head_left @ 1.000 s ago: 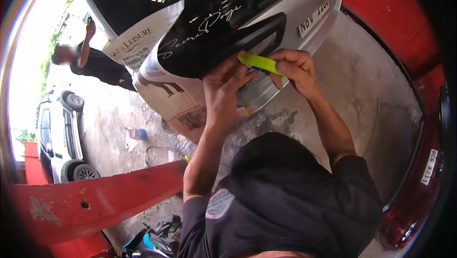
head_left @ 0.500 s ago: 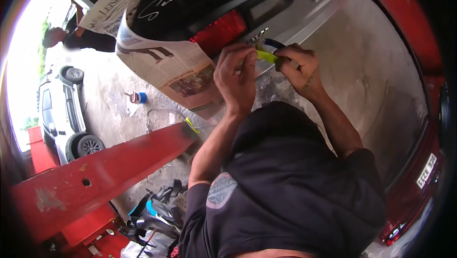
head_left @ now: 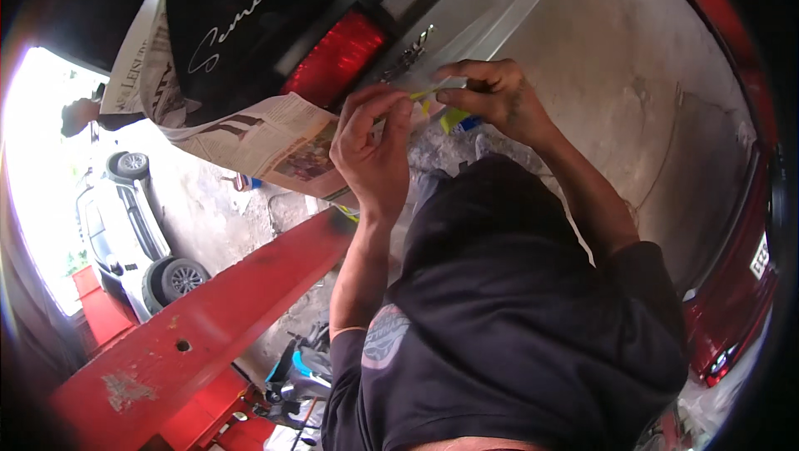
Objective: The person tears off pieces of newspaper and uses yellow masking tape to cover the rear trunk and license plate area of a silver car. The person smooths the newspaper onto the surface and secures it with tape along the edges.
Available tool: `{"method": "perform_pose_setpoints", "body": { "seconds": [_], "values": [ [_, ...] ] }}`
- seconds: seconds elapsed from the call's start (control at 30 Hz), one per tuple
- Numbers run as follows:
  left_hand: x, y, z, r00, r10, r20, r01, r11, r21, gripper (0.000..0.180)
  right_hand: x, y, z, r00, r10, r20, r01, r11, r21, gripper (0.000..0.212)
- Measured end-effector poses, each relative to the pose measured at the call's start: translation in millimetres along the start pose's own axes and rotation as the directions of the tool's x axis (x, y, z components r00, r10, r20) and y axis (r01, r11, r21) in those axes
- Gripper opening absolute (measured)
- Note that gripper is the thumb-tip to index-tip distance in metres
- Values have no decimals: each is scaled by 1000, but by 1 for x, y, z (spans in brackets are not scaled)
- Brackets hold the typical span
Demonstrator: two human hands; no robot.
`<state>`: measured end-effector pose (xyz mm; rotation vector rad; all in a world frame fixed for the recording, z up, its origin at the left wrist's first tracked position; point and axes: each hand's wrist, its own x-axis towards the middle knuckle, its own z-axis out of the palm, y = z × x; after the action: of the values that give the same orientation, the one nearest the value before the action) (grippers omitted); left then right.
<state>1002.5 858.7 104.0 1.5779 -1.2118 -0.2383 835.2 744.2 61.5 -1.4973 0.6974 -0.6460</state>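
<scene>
- clearly, the tape [head_left: 452, 121] is between the two hands, below the tail lamp [head_left: 337, 56] in the view: a short strip spans the fingertips, with the roll by the right hand.
- for a clean piece, it would help to keep the strip taut and flat, pinching only its very end so the sticky side does not fold or gather dirt.
- a tear is probably best made close to the roll, with a short twist, leaving a tab free.
- the newspaper [head_left: 250, 143] reaches near the left wrist, so the sticky side is best held off it.
- left hand [head_left: 370, 135]: thumb and forefinger pinch the strip's end; other fingers curl loosely.
- right hand [head_left: 503, 101]: half closed, grasping the tape, though the exact grip on the roll is hidden.
</scene>
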Motion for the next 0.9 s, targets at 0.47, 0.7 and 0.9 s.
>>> {"method": "perform_pose_setpoints", "body": {
  "seconds": [0.47, 0.7, 0.9],
  "values": [
    [20, -50, -34, 224, -228, 948, -884, 361, 296, 52, -64, 109, -9, 957, 220, -189, -185, 965, 185, 20],
    [53, -118, -18, -90, -267, 959, -928, 371, 16, 20, -101, 153, 57, 910, 284, -303, -152, 906, 395, 22],
    [99, -44, -4, 220, 115, 969, -956, 221, 191, 8, -113, 177, 109, 874, 215, -436, -36, 923, 384, 25]
  ]
}}
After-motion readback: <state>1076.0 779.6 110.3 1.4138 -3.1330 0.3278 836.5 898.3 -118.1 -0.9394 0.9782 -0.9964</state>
